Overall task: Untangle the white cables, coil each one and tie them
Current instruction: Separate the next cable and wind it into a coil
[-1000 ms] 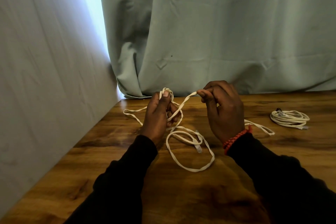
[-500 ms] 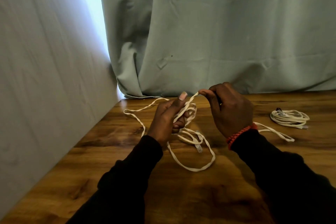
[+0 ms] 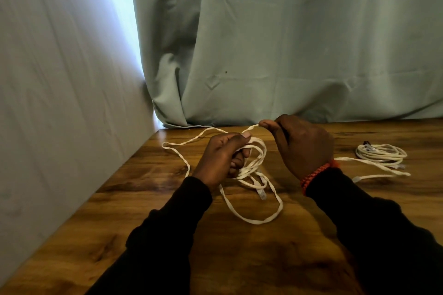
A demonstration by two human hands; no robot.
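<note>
A pale green curtain (image 3: 299,43) hangs behind the wooden table (image 3: 239,258), daylight along its left edge.

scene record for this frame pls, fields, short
left hand: grips loops of the flat cable
right hand: pinches the same cable, raised
connector: on the table, between the hands
coiled cable: far right, on the table
bracelet: red, right wrist
backdrop: curtain

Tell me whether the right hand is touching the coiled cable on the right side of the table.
Apart. The head view shows the right hand pinching the loose flat cable, with bare wooden table between it and the coiled cable.
</note>
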